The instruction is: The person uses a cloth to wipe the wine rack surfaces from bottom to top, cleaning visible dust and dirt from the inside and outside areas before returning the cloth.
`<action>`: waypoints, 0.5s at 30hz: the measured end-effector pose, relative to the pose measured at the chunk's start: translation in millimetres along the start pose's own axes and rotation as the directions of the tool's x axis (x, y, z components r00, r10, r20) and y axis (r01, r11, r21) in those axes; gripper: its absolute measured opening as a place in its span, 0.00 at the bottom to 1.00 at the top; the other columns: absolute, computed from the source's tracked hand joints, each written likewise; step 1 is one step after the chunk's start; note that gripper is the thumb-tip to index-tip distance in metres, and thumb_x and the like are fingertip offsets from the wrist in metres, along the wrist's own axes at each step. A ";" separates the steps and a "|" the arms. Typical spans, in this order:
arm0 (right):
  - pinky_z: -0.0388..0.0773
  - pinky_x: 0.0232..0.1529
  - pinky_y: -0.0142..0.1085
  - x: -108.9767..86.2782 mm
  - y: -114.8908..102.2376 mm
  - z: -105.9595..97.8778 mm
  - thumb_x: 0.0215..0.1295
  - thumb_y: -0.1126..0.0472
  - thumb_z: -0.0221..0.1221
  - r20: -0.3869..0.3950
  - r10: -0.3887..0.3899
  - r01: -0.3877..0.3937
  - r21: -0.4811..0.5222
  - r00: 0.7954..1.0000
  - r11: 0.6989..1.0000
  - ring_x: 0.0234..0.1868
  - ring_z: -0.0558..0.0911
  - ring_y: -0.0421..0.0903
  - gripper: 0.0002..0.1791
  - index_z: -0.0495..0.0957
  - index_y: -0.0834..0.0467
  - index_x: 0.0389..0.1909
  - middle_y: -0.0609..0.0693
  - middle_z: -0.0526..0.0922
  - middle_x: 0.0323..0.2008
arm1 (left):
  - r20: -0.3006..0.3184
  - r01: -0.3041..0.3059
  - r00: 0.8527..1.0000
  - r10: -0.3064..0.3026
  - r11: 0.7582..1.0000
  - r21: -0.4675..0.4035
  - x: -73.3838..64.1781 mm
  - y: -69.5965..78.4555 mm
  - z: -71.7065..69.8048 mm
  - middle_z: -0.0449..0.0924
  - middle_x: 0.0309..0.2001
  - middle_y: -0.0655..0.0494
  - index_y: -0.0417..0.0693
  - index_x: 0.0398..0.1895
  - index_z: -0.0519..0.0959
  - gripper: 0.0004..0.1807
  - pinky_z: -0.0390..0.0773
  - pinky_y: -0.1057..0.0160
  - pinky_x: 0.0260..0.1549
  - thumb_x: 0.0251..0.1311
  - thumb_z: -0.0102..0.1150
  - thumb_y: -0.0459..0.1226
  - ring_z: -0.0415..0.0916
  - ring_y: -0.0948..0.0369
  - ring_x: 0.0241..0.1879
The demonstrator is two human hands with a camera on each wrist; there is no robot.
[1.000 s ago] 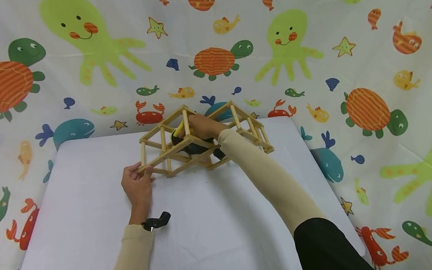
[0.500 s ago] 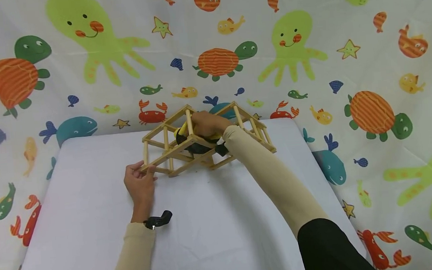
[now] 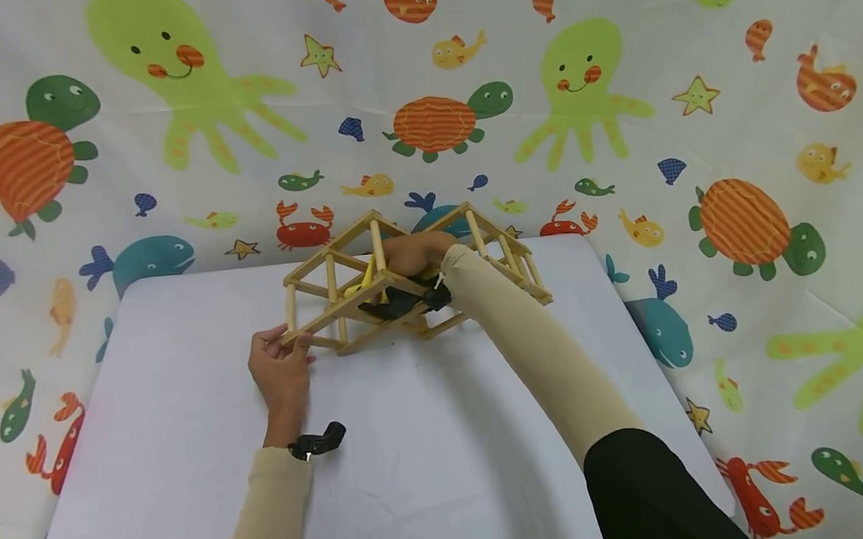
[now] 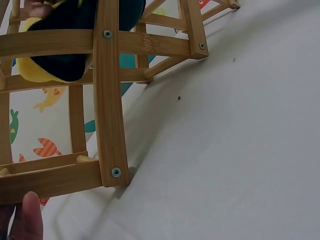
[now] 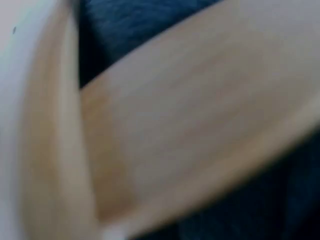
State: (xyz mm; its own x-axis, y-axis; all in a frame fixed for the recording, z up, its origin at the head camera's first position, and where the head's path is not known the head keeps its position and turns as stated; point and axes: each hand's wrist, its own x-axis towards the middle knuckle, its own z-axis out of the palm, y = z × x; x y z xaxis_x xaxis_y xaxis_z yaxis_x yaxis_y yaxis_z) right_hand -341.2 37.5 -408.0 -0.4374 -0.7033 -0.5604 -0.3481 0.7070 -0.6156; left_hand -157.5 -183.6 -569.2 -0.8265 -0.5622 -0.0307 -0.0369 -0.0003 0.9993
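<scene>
A light wooden slatted rack stands folded out at the back of the white table. At its lower left corner my left hand pinches the rail; in the left wrist view its fingertips touch the bottom bar. My right hand reaches inside the rack, holding a soft, fuzzy black and yellow thing, whose exact kind I cannot tell. The left wrist view has this fuzzy thing behind the bars. Most right fingers are hidden. Close up in the right wrist view is a blurred wooden slat.
The white tabletop stretches in front of the rack. Behind it hangs a sea-animal printed curtain. Metal bolts join the slats. A small dark speck lies on the cloth.
My right hand has dipped lower inside the rack and its wrist has turned. The fuzzy thing shifted slightly down with it. My left hand stays at the corner.
</scene>
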 end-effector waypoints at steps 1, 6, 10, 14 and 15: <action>0.78 0.53 0.35 -2.0 1.1 0.2 0.81 0.56 0.58 -0.037 0.005 -0.004 0.025 0.999 1.000 0.51 0.78 0.44 0.13 0.90 0.50 0.53 0.48 0.85 0.56 | 0.004 -0.007 1.000 0.007 1.000 0.001 -0.2 -0.8 -0.2 0.87 0.43 0.58 0.39 0.61 0.75 0.29 0.85 0.73 0.29 0.63 0.76 0.41 0.84 0.66 0.39; 0.72 0.44 0.34 -8.5 -2.4 5.0 0.80 0.64 0.57 -0.242 0.032 -0.025 0.032 0.970 0.999 0.46 0.74 0.46 0.13 0.90 0.55 0.52 0.52 0.86 0.55 | 0.010 -0.036 0.999 0.036 0.999 0.011 0.9 -3.5 -2.7 0.87 0.45 0.56 0.39 0.62 0.74 0.30 0.86 0.73 0.29 0.63 0.76 0.41 0.84 0.68 0.38; 0.78 0.52 0.37 -4.7 -7.9 8.2 0.82 0.57 0.56 -0.219 0.005 -0.006 -0.006 0.976 1.000 0.52 0.79 0.49 0.15 0.87 0.56 0.59 0.54 0.84 0.60 | -0.001 -0.025 1.000 0.025 1.000 -0.005 1.4 -0.1 -4.1 0.87 0.44 0.57 0.38 0.61 0.74 0.29 0.85 0.73 0.28 0.62 0.76 0.40 0.85 0.68 0.38; 0.77 0.68 0.43 4.4 -7.0 9.5 0.83 0.57 0.55 -0.141 -0.008 0.011 0.020 0.990 1.000 0.67 0.78 0.50 0.18 0.83 0.56 0.65 0.54 0.80 0.68 | 0.005 -0.009 1.000 0.009 1.000 -0.010 0.5 0.5 -2.9 0.86 0.44 0.58 0.38 0.62 0.74 0.30 0.85 0.73 0.29 0.63 0.76 0.41 0.85 0.67 0.39; 0.77 0.70 0.44 5.7 -5.9 9.3 0.83 0.56 0.55 -0.126 0.006 -0.003 0.028 0.992 1.000 0.68 0.78 0.51 0.18 0.83 0.56 0.65 0.54 0.80 0.68 | 0.005 -0.006 1.000 0.006 1.000 -0.010 0.3 -0.2 -2.1 0.86 0.44 0.58 0.38 0.62 0.73 0.30 0.85 0.73 0.29 0.63 0.76 0.41 0.84 0.67 0.39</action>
State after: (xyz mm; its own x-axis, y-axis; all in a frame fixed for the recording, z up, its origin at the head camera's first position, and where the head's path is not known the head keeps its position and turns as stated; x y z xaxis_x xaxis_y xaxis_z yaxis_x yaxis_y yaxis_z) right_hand -333.9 28.6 -412.8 -0.5408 -0.6837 -0.4899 -0.3235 0.7067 -0.6292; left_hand -156.6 -185.5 -569.4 -0.8295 -0.5580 -0.0247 -0.0265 -0.0048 0.9996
